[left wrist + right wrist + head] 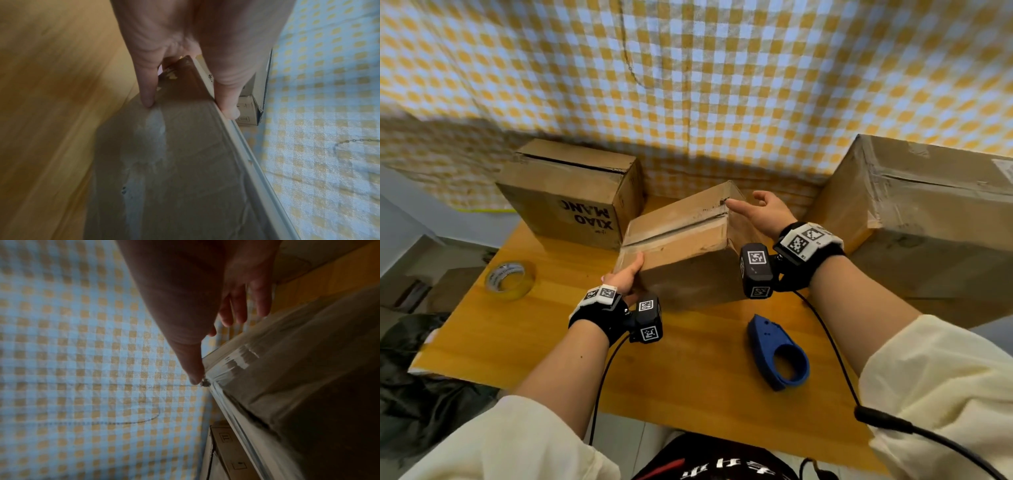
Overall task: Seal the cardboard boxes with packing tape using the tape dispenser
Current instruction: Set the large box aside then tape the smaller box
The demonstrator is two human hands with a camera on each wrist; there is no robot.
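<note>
I have the middle cardboard box (681, 240) tilted up on the wooden table (688, 370), its taped top seam facing me, closed so nothing inside shows. My left hand (627, 277) grips its near left corner: in the left wrist view the thumb (226, 97) lies along the top edge and a finger (147, 87) presses the side panel, curled round the corner. My right hand (763, 212) is spread at the far right corner, thumb tip touching the edge by the tape end, the other fingers (242, 309) loose and apart, holding nothing. The printed box (571, 198) behind on the left has its top flaps shut with a dark gap along the seam; its contents are hidden. The large box (928, 222) on the right is cut off by the frame edge and wrapped in wrinkled old tape. The blue tape dispenser (779, 353) lies on the table near my right forearm, with no roll in it, and the tape roll (511, 279) sits apart at the table's left edge. Both wrist views are blurred, and the right one is too dark to read the box's side. A checked cloth (722, 85) hangs behind everything.
</note>
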